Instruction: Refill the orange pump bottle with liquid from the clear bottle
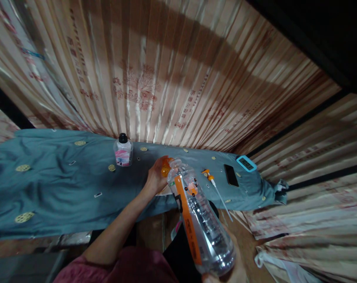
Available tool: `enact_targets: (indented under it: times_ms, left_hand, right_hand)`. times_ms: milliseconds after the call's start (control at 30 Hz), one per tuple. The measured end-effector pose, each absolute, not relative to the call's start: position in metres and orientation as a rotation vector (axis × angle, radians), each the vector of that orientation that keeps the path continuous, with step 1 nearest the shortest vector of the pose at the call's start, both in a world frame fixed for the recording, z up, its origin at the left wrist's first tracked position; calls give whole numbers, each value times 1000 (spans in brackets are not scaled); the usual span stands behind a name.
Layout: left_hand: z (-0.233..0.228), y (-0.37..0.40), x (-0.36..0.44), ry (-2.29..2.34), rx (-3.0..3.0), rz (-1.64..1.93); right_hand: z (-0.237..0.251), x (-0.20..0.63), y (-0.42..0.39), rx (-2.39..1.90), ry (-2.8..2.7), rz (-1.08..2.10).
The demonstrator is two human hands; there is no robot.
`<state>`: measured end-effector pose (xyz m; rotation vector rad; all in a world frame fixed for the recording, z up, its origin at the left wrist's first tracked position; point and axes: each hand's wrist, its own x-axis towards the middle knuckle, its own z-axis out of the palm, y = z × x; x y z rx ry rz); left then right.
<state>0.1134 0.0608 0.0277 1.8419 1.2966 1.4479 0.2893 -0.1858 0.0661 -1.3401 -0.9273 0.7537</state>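
My right hand (235, 257) is wrapped round the base of a large clear plastic bottle (212, 228) with an orange label strip. The bottle is tilted, its mouth pointing away from me and to the left. At that mouth, my left hand (156, 177) grips a small see-through orange container (166, 167); most of it is hidden by the fingers. Whether the two touch, I cannot tell. To the right of the clear bottle lies a pump dispenser top (211, 179) with an orange head and a long white tube.
A clear bottle with a black cap and pink label (123, 153) stands on the grey-green patterned cloth (63, 177). A dark phone (231, 175) and a blue-framed digital timer (246, 163) lie at the right. Pleated curtains (166, 70) hang close behind the cloth-covered surface.
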Motion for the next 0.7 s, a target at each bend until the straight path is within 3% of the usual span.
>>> enact_targets:
  times_ms: [700]
  left_hand:
    - [31, 59, 116, 1251, 1780, 1475]
  right_hand:
    - [69, 293, -188, -1394, -994, 752]
